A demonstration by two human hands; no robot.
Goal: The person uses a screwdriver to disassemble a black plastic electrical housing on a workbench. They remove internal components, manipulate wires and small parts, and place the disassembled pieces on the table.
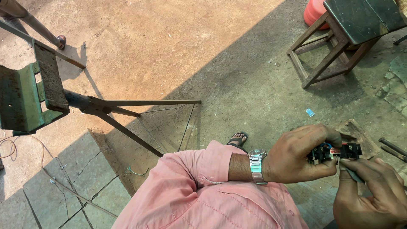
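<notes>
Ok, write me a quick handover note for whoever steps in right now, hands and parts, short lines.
Left hand: closed around a small black component with red and blue wires, held over the lap.
Right hand: grips a thin grey tool, its tip up against the component's underside.
Nearby: wooden stool ahead, green metal stand to the left, two dark rods on the ground at right.
Done: component picked up, tool brought to it.
Left: cannot tell how far the work on the component has got; the contact point is hidden by fingers.
</notes>
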